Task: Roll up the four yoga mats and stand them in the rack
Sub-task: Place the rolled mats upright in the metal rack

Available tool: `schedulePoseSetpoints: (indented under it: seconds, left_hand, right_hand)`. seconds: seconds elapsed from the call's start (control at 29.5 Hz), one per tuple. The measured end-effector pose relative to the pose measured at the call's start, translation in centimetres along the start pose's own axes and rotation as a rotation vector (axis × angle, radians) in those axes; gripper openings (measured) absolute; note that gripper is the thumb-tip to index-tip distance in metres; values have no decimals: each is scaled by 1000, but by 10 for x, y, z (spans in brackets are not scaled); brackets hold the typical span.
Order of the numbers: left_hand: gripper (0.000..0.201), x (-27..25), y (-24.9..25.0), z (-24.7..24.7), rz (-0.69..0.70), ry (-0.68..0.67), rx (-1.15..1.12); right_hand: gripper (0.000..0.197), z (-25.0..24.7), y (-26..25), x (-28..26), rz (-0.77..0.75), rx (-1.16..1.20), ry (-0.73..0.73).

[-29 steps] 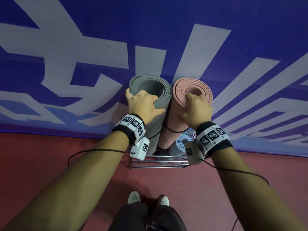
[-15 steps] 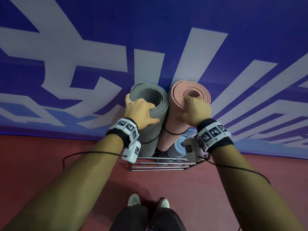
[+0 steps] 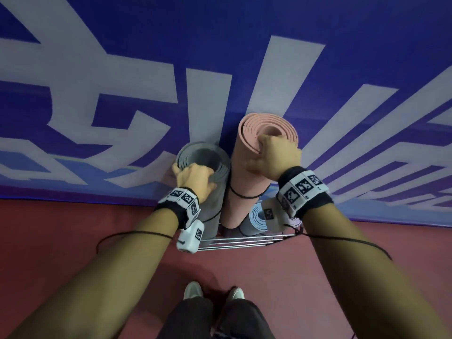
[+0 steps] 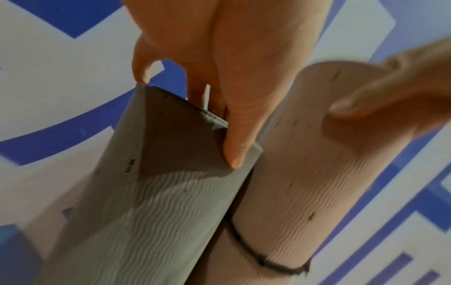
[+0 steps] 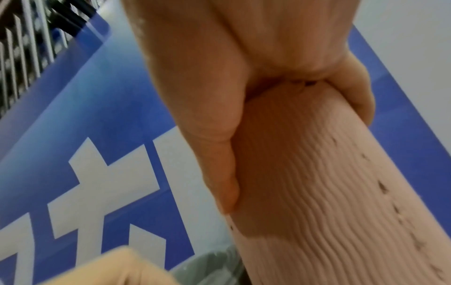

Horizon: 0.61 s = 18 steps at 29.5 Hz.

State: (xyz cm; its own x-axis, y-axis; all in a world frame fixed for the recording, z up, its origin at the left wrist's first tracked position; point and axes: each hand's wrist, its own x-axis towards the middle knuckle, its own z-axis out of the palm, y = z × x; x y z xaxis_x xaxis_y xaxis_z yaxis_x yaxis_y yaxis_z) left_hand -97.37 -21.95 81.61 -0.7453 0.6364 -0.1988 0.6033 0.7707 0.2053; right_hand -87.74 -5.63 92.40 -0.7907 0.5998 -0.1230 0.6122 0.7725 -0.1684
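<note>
Our left hand (image 3: 194,178) grips the grey mat's (image 3: 208,167) top rim; our right hand (image 3: 276,157) clamps the pink mat (image 3: 249,182), both upright in the rack (image 3: 244,243).

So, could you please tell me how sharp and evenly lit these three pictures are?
Head view: dim but fairly sharp, wide-angle bending of the wall banner. Left wrist view: the left hand shades the grey mat; the edges are blurry. Right wrist view: soft, the right hand shading the pink mat.
</note>
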Motion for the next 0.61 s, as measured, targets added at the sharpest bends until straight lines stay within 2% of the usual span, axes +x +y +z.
schedulePoseSetpoints:
  seconds: [0.1, 0.24, 0.37, 0.51, 0.61]
  left_hand:
    - [25, 8, 0, -10, -17, 47, -36]
    - [36, 9, -1, -6, -34, 39, -70]
    - [42, 12, 1, -4, -56, 21, -88]
    - [42, 10, 5, -3, -64, 41, -67]
    - [36, 8, 9, -2, -66, 79, -66]
  right_hand:
    - [39, 10, -2, -1, 16, 35, 29]
    - [41, -9, 7, 3, -14, 45, -18]
    - [46, -28, 12, 8, -35, 48, 4]
    - [47, -10, 8, 7, -9, 22, -40]
    - [41, 3, 10, 4, 11, 22, -17]
